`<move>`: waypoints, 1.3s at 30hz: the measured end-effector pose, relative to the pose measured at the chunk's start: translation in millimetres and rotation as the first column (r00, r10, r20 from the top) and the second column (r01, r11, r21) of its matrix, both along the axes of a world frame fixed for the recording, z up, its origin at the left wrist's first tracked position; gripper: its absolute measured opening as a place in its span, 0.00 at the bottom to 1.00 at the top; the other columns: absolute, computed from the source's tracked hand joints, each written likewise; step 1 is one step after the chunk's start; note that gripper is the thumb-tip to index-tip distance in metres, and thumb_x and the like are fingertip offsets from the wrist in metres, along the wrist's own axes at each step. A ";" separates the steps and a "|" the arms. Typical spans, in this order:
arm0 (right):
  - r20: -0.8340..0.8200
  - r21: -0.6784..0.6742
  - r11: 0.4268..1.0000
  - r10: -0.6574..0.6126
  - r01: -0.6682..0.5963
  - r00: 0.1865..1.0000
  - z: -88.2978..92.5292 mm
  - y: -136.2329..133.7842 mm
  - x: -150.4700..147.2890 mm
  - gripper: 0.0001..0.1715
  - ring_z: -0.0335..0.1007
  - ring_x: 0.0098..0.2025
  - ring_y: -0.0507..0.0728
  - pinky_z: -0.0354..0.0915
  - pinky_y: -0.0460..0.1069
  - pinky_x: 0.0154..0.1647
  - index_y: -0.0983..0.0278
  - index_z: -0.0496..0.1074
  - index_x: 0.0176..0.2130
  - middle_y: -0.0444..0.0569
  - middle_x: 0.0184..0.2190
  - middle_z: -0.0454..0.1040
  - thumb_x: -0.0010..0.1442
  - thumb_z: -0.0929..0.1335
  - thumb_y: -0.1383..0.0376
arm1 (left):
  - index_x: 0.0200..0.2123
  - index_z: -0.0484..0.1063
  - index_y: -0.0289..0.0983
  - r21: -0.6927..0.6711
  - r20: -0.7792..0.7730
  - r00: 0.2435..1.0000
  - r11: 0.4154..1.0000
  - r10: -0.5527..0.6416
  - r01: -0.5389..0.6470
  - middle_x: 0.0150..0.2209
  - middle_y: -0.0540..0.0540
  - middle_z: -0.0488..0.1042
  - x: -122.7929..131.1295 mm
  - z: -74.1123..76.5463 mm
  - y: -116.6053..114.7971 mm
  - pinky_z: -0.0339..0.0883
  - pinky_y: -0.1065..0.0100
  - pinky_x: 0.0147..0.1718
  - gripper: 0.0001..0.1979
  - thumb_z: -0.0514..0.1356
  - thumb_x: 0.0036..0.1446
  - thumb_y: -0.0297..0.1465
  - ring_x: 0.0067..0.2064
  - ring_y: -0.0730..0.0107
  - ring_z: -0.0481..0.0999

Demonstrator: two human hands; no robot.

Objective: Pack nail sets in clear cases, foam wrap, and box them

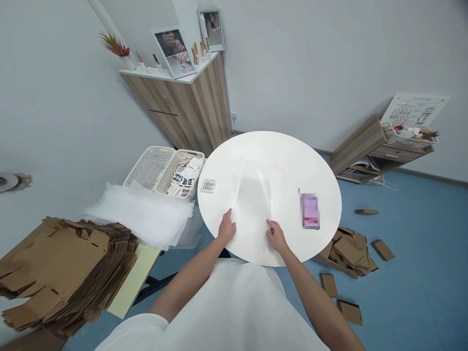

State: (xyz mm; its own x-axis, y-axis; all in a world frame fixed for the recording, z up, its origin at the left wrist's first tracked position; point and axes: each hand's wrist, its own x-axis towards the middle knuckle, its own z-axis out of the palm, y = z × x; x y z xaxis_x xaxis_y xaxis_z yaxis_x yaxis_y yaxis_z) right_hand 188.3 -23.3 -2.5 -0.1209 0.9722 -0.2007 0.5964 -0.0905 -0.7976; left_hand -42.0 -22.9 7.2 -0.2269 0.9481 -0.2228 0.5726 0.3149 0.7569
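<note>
A thin, translucent white sheet (252,202) lies on the round white table (288,156) in front of me, its far part raised at the side edges. My left hand (227,227) is closed on the sheet's left edge, thumb and index finger pressed together. On the opposite edge, my right hand (277,235) pinches the sheet, with the other fingers curled under. Left of the sheet is a small clear blister pack (208,185). A phone-like object (310,211) with a blurred purple face lies to the right.
At left stand white baskets (149,163) with small packets, a stack of translucent sheets (142,214) and flattened cardboard boxes (62,268). Folded brown boxes (349,251) lie on the floor at right. A wooden cabinet (197,107) stands behind, a low shelf (365,146) at far right.
</note>
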 end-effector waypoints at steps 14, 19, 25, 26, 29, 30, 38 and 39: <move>0.603 0.043 0.978 0.139 -0.206 0.785 12.9 -0.7 -16.0 0.31 0.37 0.61 0.64 0.44 0.60 0.55 0.59 0.52 0.56 0.51 0.62 0.43 0.53 0.60 0.60 | 0.52 0.56 0.38 -0.096 -0.229 0.959 0.984 -0.170 0.151 0.54 0.40 0.56 5.7 1.8 8.8 0.59 0.61 0.46 0.25 0.51 0.49 0.23 0.50 0.59 0.64; 0.635 -0.078 0.950 0.281 -0.302 0.720 12.0 7.6 -29.1 0.30 0.32 0.63 0.62 0.38 0.60 0.56 0.61 0.52 0.57 0.52 0.62 0.43 0.55 0.58 0.59 | 0.48 0.63 0.43 -0.026 -0.298 0.915 0.960 -0.272 0.277 0.57 0.42 0.54 -2.5 3.0 0.6 0.46 0.52 0.53 0.20 0.55 0.49 0.28 0.57 0.51 0.52; 0.646 -0.106 0.952 0.285 -0.286 0.708 10.9 23.4 -15.2 0.32 0.32 0.63 0.61 0.36 0.61 0.56 0.61 0.50 0.57 0.52 0.62 0.40 0.55 0.58 0.57 | 0.46 0.64 0.46 -0.028 -0.231 0.902 0.930 -0.364 0.367 0.57 0.45 0.56 1.4 2.7 5.1 0.38 0.53 0.55 0.19 0.56 0.49 0.27 0.59 0.54 0.49; 0.649 -0.107 0.954 0.281 -0.281 0.707 11.1 24.3 -13.4 0.32 0.32 0.63 0.61 0.36 0.62 0.56 0.60 0.49 0.57 0.52 0.62 0.40 0.55 0.58 0.57 | 0.45 0.64 0.46 -0.020 -0.214 0.909 0.932 -0.359 0.363 0.57 0.45 0.56 2.3 2.6 7.3 0.37 0.53 0.55 0.19 0.56 0.48 0.27 0.59 0.54 0.49; 0.659 -0.108 0.959 0.266 -0.262 0.704 12.0 24.9 -12.2 0.32 0.32 0.63 0.61 0.36 0.62 0.56 0.61 0.49 0.57 0.52 0.62 0.40 0.55 0.58 0.57 | 0.44 0.66 0.45 0.017 -0.179 0.920 0.933 -0.350 0.358 0.57 0.44 0.57 2.8 2.4 12.1 0.36 0.53 0.55 0.19 0.57 0.47 0.26 0.59 0.53 0.48; 0.661 -0.111 0.960 0.265 -0.259 0.702 12.3 24.8 -13.0 0.31 0.32 0.63 0.61 0.37 0.62 0.55 0.61 0.50 0.57 0.52 0.62 0.40 0.55 0.58 0.57 | 0.44 0.66 0.44 0.017 -0.175 0.919 0.932 -0.353 0.361 0.57 0.44 0.57 2.3 2.4 12.8 0.36 0.53 0.55 0.19 0.58 0.47 0.27 0.59 0.53 0.48; 0.703 -0.170 0.962 0.269 -0.212 0.658 16.9 21.5 -20.4 0.32 0.30 0.63 0.62 0.36 0.62 0.55 0.61 0.49 0.57 0.52 0.62 0.40 0.54 0.58 0.60 | 0.49 0.62 0.41 -0.087 -0.388 0.772 0.854 -0.504 0.514 0.60 0.42 0.50 -5.2 1.2 10.4 0.43 0.51 0.51 0.21 0.56 0.49 0.32 0.59 0.52 0.47; 0.704 -0.169 0.964 0.265 -0.207 0.659 18.4 21.4 -21.0 0.32 0.30 0.63 0.63 0.37 0.62 0.55 0.60 0.50 0.57 0.52 0.62 0.40 0.53 0.59 0.60 | 0.49 0.62 0.41 -0.092 -0.409 0.753 0.844 -0.516 0.528 0.60 0.41 0.49 -5.9 1.2 10.0 0.44 0.51 0.51 0.21 0.55 0.50 0.33 0.59 0.51 0.47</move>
State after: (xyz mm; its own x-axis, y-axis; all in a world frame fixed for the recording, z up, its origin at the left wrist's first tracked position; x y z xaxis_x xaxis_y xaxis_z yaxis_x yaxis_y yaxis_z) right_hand 167.3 -1.9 15.9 -0.1357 0.9117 -0.3877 0.9885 0.0982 -0.1151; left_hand -47.9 -12.9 8.4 0.2427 0.9500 -0.1967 0.8945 -0.1407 0.4244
